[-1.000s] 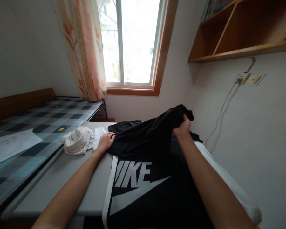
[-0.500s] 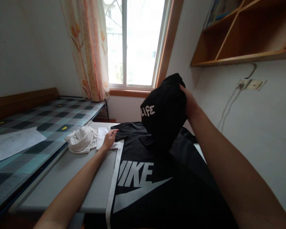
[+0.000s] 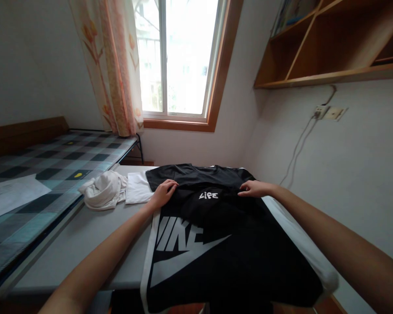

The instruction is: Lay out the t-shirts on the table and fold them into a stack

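The pale table (image 3: 72, 240) carries a black top (image 3: 249, 253) and a bunched white cloth (image 3: 103, 189).

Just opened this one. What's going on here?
A person has both bare hands on dark clothing at a table. The left hand rests at one side of a black cloth with upside-down "Life" lettering; the right hand is at the other side. The cloth lies over a larger black shirt with big letters, partly covering them. Whether either hand grips is unclear. A crumpled white cloth lies left of the shirt.
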{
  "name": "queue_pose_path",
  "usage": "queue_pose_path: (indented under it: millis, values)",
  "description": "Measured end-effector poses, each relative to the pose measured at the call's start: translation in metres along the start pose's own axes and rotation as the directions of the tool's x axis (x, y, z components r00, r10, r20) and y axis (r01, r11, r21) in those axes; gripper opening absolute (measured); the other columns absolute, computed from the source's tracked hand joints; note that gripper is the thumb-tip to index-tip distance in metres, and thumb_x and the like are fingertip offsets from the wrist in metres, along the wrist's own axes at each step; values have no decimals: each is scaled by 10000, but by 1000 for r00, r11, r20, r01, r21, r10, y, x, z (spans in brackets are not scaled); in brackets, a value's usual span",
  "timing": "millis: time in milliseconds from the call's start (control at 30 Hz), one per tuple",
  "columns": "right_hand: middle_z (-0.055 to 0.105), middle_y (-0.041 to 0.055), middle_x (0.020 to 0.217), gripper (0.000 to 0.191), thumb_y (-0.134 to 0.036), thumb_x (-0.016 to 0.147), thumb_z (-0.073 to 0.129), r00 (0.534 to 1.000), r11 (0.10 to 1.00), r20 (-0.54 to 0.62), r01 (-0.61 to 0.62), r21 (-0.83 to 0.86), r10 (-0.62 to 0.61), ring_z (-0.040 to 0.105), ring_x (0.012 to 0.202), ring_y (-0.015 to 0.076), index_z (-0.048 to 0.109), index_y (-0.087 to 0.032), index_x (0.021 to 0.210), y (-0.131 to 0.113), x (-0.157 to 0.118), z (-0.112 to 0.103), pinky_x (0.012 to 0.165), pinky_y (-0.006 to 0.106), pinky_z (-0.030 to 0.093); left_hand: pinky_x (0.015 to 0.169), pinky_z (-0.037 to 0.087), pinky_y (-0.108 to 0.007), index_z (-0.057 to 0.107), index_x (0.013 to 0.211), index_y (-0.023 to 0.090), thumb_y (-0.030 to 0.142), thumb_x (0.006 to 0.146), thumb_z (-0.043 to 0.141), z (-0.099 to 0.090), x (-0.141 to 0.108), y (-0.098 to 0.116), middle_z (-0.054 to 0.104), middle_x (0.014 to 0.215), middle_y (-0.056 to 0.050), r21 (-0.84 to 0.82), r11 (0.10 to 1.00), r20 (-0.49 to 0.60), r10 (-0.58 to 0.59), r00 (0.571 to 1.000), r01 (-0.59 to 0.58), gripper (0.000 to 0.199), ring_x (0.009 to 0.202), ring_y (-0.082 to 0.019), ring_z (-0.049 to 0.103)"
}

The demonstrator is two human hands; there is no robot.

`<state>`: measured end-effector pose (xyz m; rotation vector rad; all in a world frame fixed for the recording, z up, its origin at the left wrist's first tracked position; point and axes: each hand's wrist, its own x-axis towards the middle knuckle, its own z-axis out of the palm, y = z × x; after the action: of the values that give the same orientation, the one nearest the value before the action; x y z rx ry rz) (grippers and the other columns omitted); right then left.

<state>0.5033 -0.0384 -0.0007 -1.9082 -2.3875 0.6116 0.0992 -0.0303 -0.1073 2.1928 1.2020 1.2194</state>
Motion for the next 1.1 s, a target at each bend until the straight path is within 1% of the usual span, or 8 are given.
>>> queue_pose_path:
  millis: [233,400,500,600,767,900,1000,1100]
  values:
    - [717,61,884,148,-353,700,655,939,995,-345,-36,-91,2,651,800,230,700,-242,787,9,-9,36,730,331,475,892,477,-414,688,1072,207,376,750,679,29,28,24,731,1002,-93,159,969,164,-217,962,191,363,980,-290,659]
    - [672,50,776,297,-472,752,545,849,871,-510,140,471,140,616,746,201,629,-202,843,2,-10,25,702,319,492,772,487,-333,686,761,180,349,688,680,25,48,37,704,785,-42,-137,948,232,-250,940,286,184,814,-231,652]
    - [653,16,735,362,-524,733,579,825,659,-501,227,717,262,610,687,180,582,-217,925,-1,-13,15,630,296,497,675,474,-291,653,792,167,471,705,648,9,57,47,668,742,-27,-403,845,213,-285,934,350,316,722,-190,622]
    - [660,11,745,408,-542,685,662,855,609,-438,194,769,280,615,672,175,593,-222,928,-5,-20,8,612,293,502,667,474,-279,624,833,173,567,707,639,-7,63,55,665,775,-29,-540,758,177,-323,930,366,414,728,-180,612]
    - [715,48,861,393,-491,608,775,987,798,-156,53,600,51,659,843,235,708,-201,866,-9,-36,-1,747,320,521,611,450,-259,602,767,188,607,729,614,-26,59,61,610,692,6,-413,847,190,-278,941,334,422,660,-159,566]
    - [706,17,716,302,-400,461,851,994,964,92,35,262,-61,656,761,251,728,-206,657,-11,-46,-1,731,330,516,574,407,-244,668,752,211,430,479,838,-43,43,58,609,658,24,-140,956,428,-176,887,257,388,641,-168,558]
    - [714,24,765,313,-469,570,784,996,922,-71,82,379,-59,649,788,237,726,-196,712,-16,-50,8,766,330,515,563,379,-242,662,655,205,313,395,844,-50,32,52,586,605,39,60,981,580,-186,793,186,335,621,-166,546]
    - [721,49,926,422,-539,707,674,964,698,-265,163,697,40,650,844,216,700,-203,960,-26,-54,18,818,343,522,585,372,-237,625,635,176,294,536,715,-47,27,48,564,611,37,35,981,486,-183,855,190,178,630,-144,524]
